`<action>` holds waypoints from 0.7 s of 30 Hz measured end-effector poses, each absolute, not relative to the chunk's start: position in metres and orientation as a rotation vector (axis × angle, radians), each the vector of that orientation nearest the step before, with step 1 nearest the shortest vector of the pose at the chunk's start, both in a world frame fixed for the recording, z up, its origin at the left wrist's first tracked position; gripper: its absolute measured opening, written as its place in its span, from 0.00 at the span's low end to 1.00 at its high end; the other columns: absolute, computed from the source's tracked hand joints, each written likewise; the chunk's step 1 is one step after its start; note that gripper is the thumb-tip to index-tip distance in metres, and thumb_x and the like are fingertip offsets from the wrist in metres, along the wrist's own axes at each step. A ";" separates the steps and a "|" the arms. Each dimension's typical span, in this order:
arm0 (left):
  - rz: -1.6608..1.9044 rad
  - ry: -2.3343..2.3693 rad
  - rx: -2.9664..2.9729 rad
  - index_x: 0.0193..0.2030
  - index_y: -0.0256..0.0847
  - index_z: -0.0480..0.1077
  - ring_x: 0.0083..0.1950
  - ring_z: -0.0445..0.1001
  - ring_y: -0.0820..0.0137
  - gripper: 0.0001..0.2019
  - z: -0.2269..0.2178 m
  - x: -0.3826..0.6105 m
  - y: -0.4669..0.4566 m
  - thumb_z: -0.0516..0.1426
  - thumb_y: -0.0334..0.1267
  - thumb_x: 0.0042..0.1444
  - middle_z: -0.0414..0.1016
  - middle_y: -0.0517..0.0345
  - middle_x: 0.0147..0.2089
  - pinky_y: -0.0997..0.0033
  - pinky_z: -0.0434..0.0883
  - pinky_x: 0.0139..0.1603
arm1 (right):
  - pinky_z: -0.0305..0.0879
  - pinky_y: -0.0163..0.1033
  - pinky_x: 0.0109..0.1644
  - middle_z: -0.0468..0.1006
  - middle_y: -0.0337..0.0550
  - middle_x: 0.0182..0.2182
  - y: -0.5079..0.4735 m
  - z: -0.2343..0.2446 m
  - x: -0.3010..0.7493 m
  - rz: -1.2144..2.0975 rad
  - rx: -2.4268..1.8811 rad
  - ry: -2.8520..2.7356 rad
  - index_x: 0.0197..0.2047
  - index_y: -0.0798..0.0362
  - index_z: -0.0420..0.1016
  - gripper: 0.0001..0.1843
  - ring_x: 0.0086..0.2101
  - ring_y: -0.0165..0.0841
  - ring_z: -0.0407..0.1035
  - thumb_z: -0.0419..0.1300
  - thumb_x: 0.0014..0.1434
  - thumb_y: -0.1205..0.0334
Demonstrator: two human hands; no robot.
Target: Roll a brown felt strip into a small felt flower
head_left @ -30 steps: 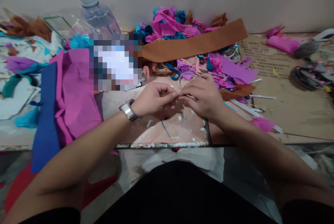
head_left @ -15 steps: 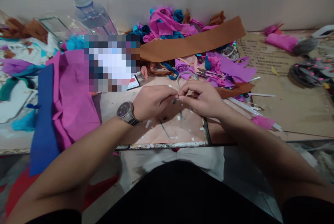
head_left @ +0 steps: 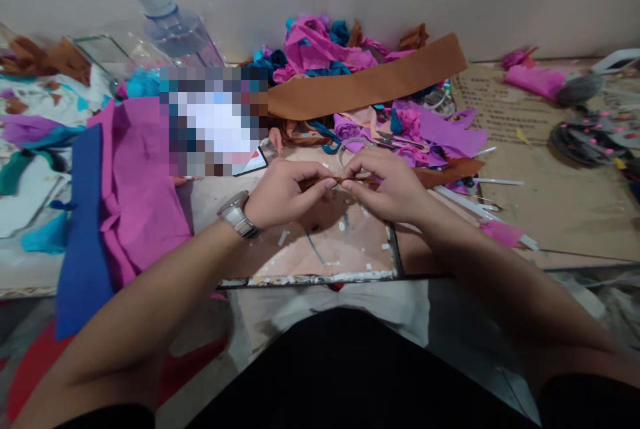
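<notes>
Fingertips of my left hand (head_left: 289, 194) pinch a thin, twisted brown strip of crepe paper (head_left: 339, 180) over the work surface. Close beside it, my right hand (head_left: 387, 185) pinches the same strip, with thumb and forefinger almost touching the left ones. Part of the strip shows between the left thumb and forefinger. A brown paper piece (head_left: 453, 172) sticks out beyond the right hand; whether it joins the strip is hidden. Just behind the hands lie a roll of tape (head_left: 345, 151) and a pair of scissors (head_left: 403, 141).
Crumpled pink, purple and teal paper (head_left: 320, 45) is heaped at the back under a wide brown strip (head_left: 370, 85). At left lie pink sheets (head_left: 143, 182) and a blue strip (head_left: 85, 229). A bottle (head_left: 180, 35) stands behind. White sticks (head_left: 500, 182) and a pincushion (head_left: 583, 139) are at right.
My left hand has turned and shifted slightly left, its thumb now stretched along the strip. More of the twisted brown strip shows between the hands. My right hand has hardly moved.
</notes>
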State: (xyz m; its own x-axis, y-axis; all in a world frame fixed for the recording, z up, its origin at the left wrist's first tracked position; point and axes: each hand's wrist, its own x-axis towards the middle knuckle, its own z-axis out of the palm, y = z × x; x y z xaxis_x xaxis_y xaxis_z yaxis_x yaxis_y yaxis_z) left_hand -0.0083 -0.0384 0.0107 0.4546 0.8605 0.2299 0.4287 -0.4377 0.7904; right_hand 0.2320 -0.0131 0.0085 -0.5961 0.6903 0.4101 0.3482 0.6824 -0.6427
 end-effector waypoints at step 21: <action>0.623 1.051 1.905 0.45 0.41 0.84 0.38 0.85 0.67 0.16 0.006 -0.007 -0.031 0.58 0.49 0.70 0.87 0.54 0.38 0.74 0.78 0.37 | 0.56 0.50 0.52 0.86 0.42 0.36 -0.009 0.001 0.237 0.301 -0.828 -2.455 0.40 0.50 0.83 0.11 0.41 0.40 0.75 0.62 0.71 0.55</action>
